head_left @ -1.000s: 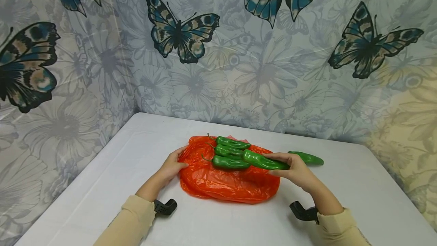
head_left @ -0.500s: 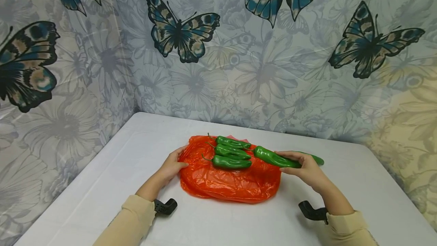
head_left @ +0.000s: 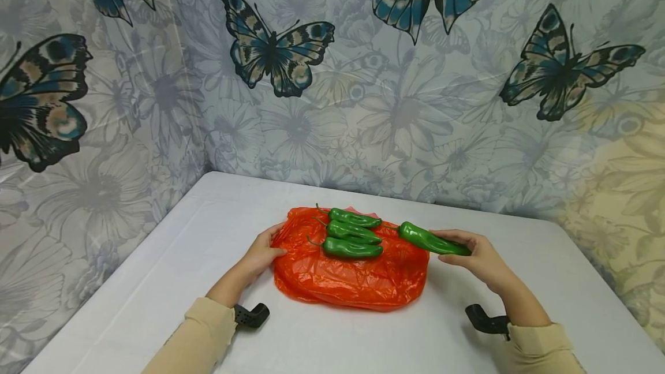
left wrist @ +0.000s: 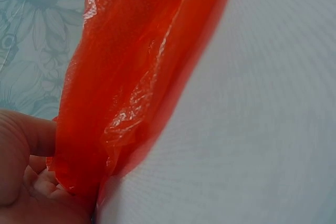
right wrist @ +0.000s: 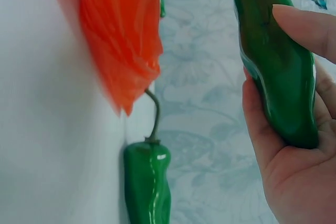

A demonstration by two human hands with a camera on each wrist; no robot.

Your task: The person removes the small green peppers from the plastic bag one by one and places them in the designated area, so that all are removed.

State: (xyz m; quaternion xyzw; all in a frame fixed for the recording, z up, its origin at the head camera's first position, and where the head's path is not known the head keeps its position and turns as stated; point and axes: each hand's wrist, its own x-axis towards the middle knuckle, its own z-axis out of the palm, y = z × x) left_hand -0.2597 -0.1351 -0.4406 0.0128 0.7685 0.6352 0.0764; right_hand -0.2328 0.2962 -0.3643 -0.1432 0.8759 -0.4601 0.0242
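My right hand (head_left: 483,258) holds a green pepper (head_left: 423,239) by its tapered end, thumb on one side and fingers on the other. Its stem points left, over the right part of a red plastic bag (head_left: 358,284). Three more green peppers lie side by side on the bag: a far one (head_left: 355,217), a middle one (head_left: 353,232) and a near one (head_left: 352,247). At the bag's left edge, my left hand (head_left: 261,254) grips the plastic between thumb and fingers. Another green pepper (right wrist: 147,184) lies on the table in the right wrist view; my right hand hides it in the head view.
A white-covered table (head_left: 322,339) bears the bag. Patterned cloth (head_left: 405,114) with butterflies hangs behind and to the left. Each wrist wears a black device, one on the left (head_left: 251,315) and one on the right (head_left: 485,320).
My right hand has moved right with the pepper, away from the three on the bag. The pepper lying at the right has become hidden behind that hand. My left hand stays put.
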